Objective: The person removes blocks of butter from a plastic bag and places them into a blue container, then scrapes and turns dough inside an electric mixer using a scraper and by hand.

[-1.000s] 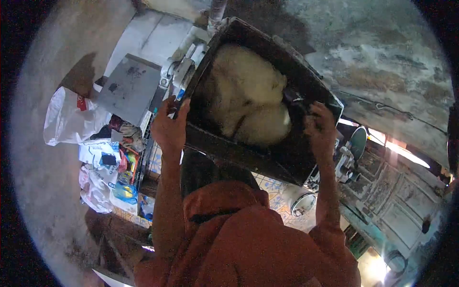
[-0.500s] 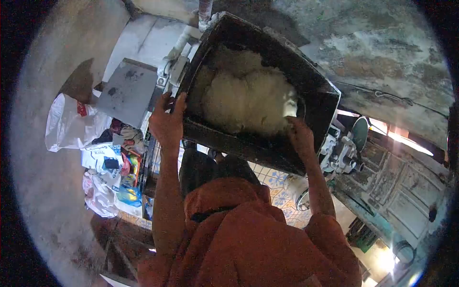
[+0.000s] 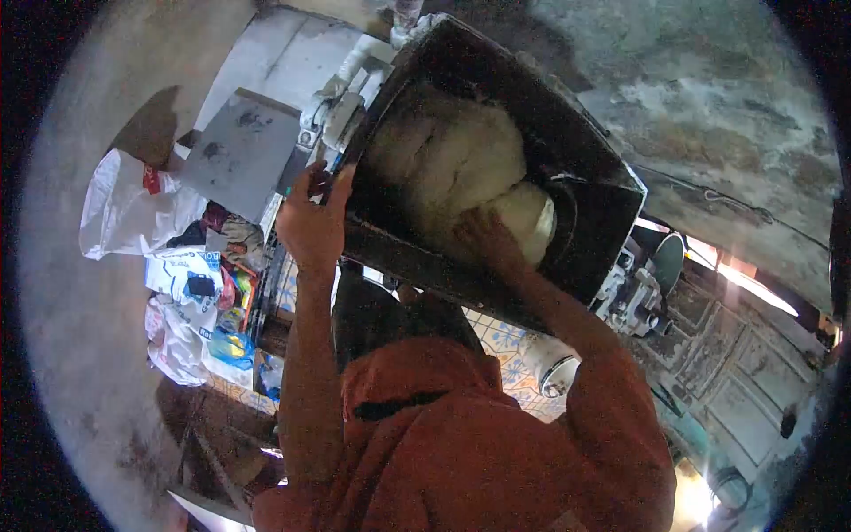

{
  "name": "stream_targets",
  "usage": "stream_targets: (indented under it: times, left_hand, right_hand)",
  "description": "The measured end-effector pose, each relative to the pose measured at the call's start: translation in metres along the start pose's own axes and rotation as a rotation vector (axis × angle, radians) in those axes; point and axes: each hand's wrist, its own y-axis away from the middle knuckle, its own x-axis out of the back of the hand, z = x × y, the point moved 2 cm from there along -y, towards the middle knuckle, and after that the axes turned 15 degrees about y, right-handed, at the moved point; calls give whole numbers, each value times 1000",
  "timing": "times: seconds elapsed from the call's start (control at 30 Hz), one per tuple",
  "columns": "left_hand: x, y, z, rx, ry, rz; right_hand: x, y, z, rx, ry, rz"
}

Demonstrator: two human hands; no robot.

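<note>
A large pale mass of dough (image 3: 470,146) fills much of a dark, deep mixing trough (image 3: 594,208). My right hand (image 3: 492,238) reaches over the near wall and lies on the lower part of the dough, its fingers stretched across the surface. Beside that hand, a smooth rounded lobe of dough (image 3: 534,222) bulges to the right. At the trough's near left corner is my left hand (image 3: 312,226), thumb and fingers apart, against or just beside the rim; the exact contact is unclear.
A grey flat panel (image 3: 239,155) and metal fittings (image 3: 332,115) adjoin the trough's left side. More machine parts (image 3: 634,297) stick out at the right. Plastic bags (image 3: 182,297) lie at left. A white bucket (image 3: 554,372) stands on the tiled floor.
My right hand has moved left and farther into the trough, onto the dough. The dough's shape has changed, with a folded lobe at the right. My left hand stays near the corner.
</note>
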Motion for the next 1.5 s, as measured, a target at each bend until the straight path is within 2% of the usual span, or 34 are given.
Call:
stream_targets:
  times: [0.07,0.13,0.17,0.23,0.33,0.37,0.47,0.5,0.53,0.6,0.63,0.7,0.73,0.8,0.87,0.93,1.0,1.03,1.13,1.2,1.27,1.3,1.37,1.4,1.47,1.5]
  left_hand:
    - [1,4,1,29,10,1]
    - [4,6,7,25,10,-21]
    - [3,7,4,16,13,-10]
    - [1,4,-4,-26,-13,6]
    - [2,5,-3,1,-19,-8]
    - [4,5,1,-12,14,-32]
    - [5,6,5,-12,-23,-13]
    - [3,7,3,-1,42,5]
    - [3,7,4,-6,49,-8]
    - [6,5,9,-18,124,-26]
    - [4,4,4,-24,58,-17]
    - [6,4,10,-3,9,-29]
    - [7,5,11,20,-44,-44]
    - [4,3,6,-13,72,-48]
    - [3,3,4,43,6,-89]
    - [4,5,7,-39,98,-50]
    - [0,4,-2,19,63,-59]
    - [-1,3,-8,-62,21,-50]
    - [1,3,-6,-19,54,-78]
    - [3,4,2,20,-9,-81]
    - [2,5,-3,12,44,-94]
    - [1,5,-3,21,40,-89]
    - [3,5,3,11,-5,-76]
    - [5,5,6,20,-9,-68]
    - [6,3,11,87,-19,-114]
    - [6,2,6,94,-21,-104]
  right_hand:
    - [9,-20,9,-15,-88,13]
    - [78,-56,24,12,73,-310]
    - [95,-60,31,1,87,-292]
    - [113,-60,48,9,146,-436]
    - [120,-46,63,-94,104,-395]
    - [148,-51,59,-162,38,-508]
    - [133,-28,54,-172,105,-503]
    - [134,-6,51,-227,60,-299]
    - [137,16,46,-241,63,-305]
    - [152,51,40,-328,-22,0]
    - [160,62,38,-336,-15,3]
    - [186,79,40,-635,-78,114]
    - [201,86,40,-645,-82,117]
    - [224,110,48,-1109,-366,90]
    - [215,129,53,-1155,-468,146]
    - [200,138,55,-1178,-568,206]
    - [180,136,49,-1125,-1018,311]
    - [175,130,42,-1058,-1196,447]
    - [179,111,31,-1116,-1140,401]
    - [162,113,38,-1040,-1171,435]
    - [151,114,48,-1193,-1072,286]
    - [149,114,56,-1186,-1074,277]
    - [159,102,65,-695,282,96]
    - [160,93,68,-683,279,96]
    - [159,75,73,-977,-462,239]
    - [156,59,70,-964,-465,237]
